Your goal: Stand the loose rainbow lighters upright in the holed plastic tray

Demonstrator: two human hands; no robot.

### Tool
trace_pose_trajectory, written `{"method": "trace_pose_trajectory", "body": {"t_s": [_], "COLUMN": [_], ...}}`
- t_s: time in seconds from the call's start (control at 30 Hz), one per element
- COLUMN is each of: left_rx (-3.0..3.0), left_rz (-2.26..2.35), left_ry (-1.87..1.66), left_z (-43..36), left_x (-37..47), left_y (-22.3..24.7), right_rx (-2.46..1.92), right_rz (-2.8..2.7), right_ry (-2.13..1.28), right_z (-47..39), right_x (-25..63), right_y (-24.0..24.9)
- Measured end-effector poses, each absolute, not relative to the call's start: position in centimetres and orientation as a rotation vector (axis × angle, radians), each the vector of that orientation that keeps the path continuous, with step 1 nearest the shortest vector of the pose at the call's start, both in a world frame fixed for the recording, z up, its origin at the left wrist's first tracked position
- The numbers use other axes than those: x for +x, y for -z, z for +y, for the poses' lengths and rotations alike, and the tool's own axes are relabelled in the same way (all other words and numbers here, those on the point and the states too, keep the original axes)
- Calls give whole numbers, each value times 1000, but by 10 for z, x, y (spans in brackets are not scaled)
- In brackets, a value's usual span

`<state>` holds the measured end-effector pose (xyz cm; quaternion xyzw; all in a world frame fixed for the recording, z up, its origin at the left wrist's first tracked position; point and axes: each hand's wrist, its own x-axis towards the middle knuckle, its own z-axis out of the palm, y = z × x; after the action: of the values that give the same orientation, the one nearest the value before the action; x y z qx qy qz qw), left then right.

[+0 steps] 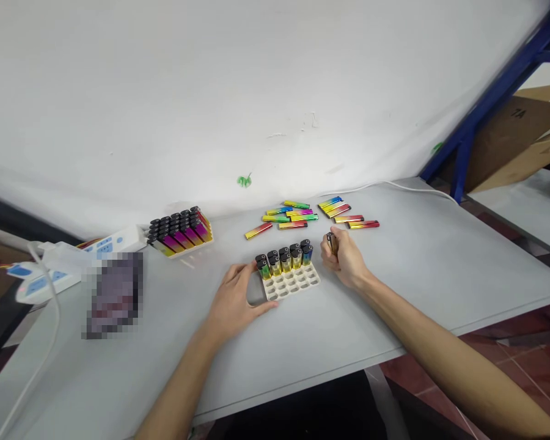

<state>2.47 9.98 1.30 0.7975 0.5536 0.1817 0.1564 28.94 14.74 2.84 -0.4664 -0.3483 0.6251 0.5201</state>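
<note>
A white plastic tray (297, 292) with rows of slots lies on the table in front of me. Its two far rows hold upright lighters (286, 263) with black tops and yellow, green or blue bodies; the nearer slots are bare. My left hand (231, 305) grips the tray's left end, fingers at the far corner and thumb at the near one. To the right of the tray, my right hand (348, 260) is closed around a lighter (332, 242); only its top end shows, the rest is hidden by the fingers.
Loose coloured lighters (293, 212) lie near the wall, with more to the right (348, 218). A filled lighter tray (179, 232) stands at back left, beside a power strip (105, 247). A blurred dark object (114, 296) lies left. A white cable (407, 186) runs along the wall.
</note>
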Motion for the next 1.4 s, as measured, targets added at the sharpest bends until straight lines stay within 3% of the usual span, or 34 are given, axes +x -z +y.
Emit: {"method": "trace_pose_trajectory", "body": {"t_s": [0.37,0.7,0.87,1.03,1.4], "left_rx": [2259,2289,2278,2270,2280], "left_rz": [1588,1531,1498,1498,1497], "left_ry": [-525,-588,-594,-599,-602], "left_z": [99,98,98,98,97], "left_x": [25,26,27,26,24], "left_y": [-14,-17,-18,-16,-15], "right_rx": [-1044,-1096,-1115,-1267,-1272], "right_rz": [-1032,-1894,-2092,-2274,-2132], "right_ry": [-1407,-737,-635,-263,-112], "right_z": [146,97,91,97,102], "right_x": [290,280,250,228,230], "right_y": [-31,-78,-72,-58,-77]}}
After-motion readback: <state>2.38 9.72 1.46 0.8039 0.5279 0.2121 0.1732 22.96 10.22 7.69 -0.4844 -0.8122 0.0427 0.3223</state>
